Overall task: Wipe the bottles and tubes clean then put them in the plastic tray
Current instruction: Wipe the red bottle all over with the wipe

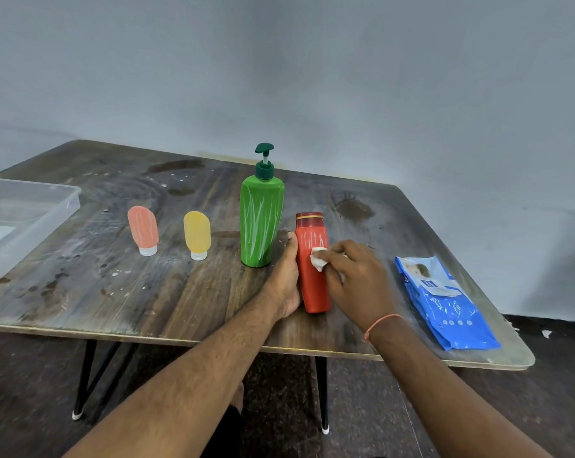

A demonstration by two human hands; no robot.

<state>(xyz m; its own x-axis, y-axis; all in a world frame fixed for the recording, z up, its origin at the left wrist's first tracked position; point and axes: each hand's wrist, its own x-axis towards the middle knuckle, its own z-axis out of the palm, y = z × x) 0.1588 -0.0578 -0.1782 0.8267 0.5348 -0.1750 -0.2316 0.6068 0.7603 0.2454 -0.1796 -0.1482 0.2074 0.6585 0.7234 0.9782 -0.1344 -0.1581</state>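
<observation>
Table (180, 292): we are looking down at a dark, scuffed wooden top with pale smears, standing before a grey wall
Plastic tray (58, 206): it is sitting at the far left edge of the table — clear, and well apart from the bottles
Wipes pack (448, 302): a blue packet is lying flat near the right edge, just beside our right wrist
Green pump bottle (261, 223): it is standing upright at the middle of the table, streaked with white marks, just beside the red one
Red bottle (312, 269): we are holding it between our two hands near the front edge, tilted with its cap away from us; white streaks are showing on its upper part
Left hand (284, 282): we are cupping it along the left side of the red bottle, thumb lying against it
Right hand (355, 279): we are pinching a white wipe (318, 257) in our fingers and pressing it on the red bottle's front — an orange thread is circling the wrist
Pink tube (143, 230): it is standing cap-down left of centre
Yellow tube (197, 235): it is standing cap-down between the pink tube and the green pump bottle
</observation>
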